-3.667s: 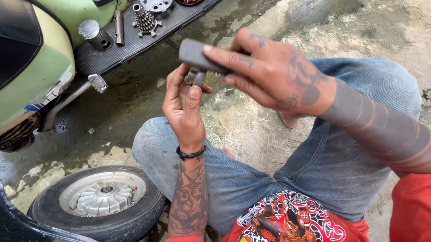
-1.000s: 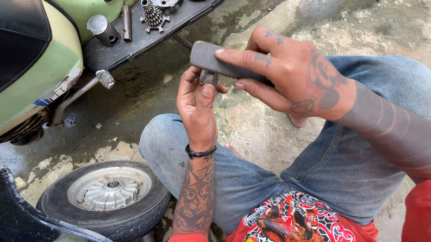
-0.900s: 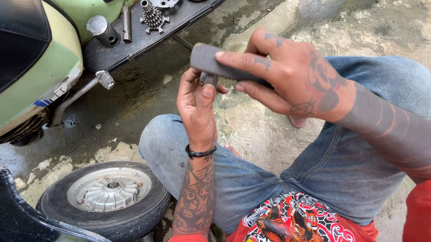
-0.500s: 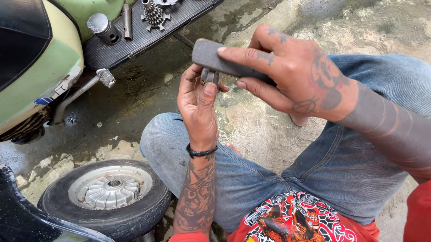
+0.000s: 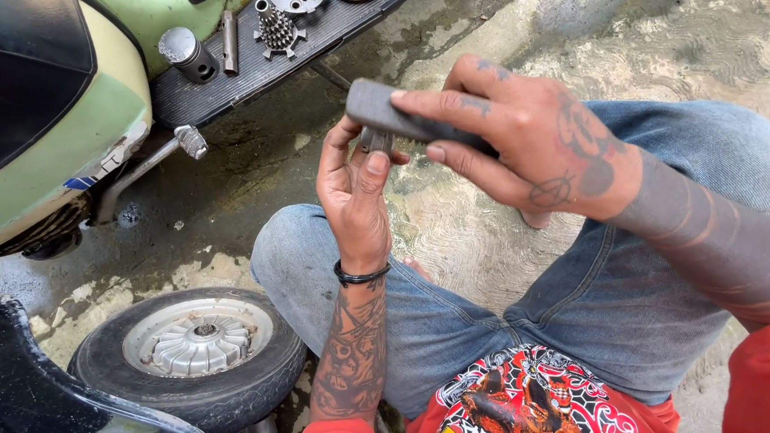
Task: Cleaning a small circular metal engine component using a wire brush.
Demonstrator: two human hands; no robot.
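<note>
1. Grey, a flat stone-like block [image 5: 397,117] is gripped in the right hand [image 5: 522,143], fingers along its top, above the knees.
2. A small metal part [image 5: 376,141] is pinched in the left hand [image 5: 355,192], touching the block's underside.
3. Both are judged rigid; the block is likely gritty and brittle if dropped, best held by its long edges.
4. The part, mostly hidden, is likely slippery.

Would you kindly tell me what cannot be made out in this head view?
- Small metal part in the left hand: mostly hidden by fingers and the grey block.
- Grey block's far end: covered by the right hand.
- Scooter: cut off by the frame edge.
</note>
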